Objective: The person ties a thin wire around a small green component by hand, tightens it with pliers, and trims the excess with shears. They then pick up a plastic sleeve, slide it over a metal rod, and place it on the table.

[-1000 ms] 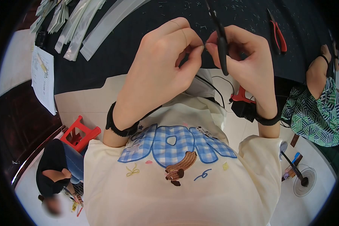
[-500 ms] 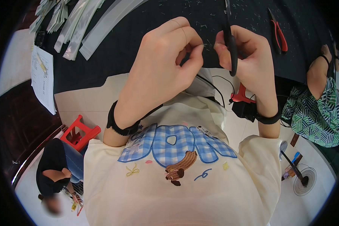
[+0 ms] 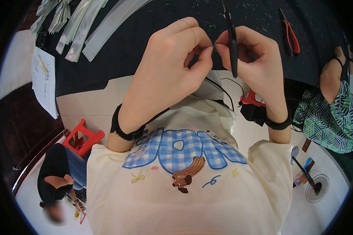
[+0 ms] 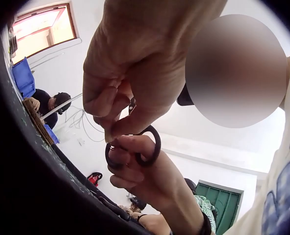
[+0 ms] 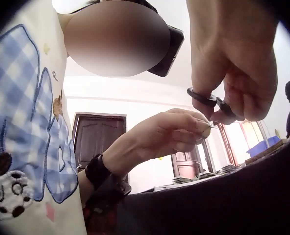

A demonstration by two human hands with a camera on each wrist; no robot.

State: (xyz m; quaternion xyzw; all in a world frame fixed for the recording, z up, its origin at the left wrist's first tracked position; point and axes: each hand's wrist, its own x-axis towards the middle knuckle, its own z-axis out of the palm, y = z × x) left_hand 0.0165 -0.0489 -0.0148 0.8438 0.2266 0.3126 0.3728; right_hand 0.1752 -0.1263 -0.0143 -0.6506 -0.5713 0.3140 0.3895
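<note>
Person is holding both hands up close together over the near edge of the dark table cover (image 3: 145, 51). Left hand (image 3: 168, 66) is curling tight, thumb and forefinger pinching a thin strand (image 3: 212, 47) right at the fingertips, and a fine line of it is running back over the forefinger knuckle. Right hand (image 3: 259, 66) is sitting just beside it, fingertips almost touching the left fingertips, fingers closing round black scissors (image 3: 232, 47). The left wrist view is showing fingers through the scissor rings; blades are pointing up and away from the hand, right next to the pinched strand. Can't tell if the right fingertips are also gripping the strand, or if the blades are touching it. Red-handled pliers (image 3: 290, 35) are lying beyond the right hand on the cover, well apart. Clear plastic strips (image 3: 86, 31) are lying beyond and to the outside of the left hand, with a paper sheet (image 3: 45, 82) farther out. Tiny clippings (image 3: 255, 8) are scattered beyond both hands. A red stool (image 3: 82, 137) is standing below the left wrist on the floor.
</note>
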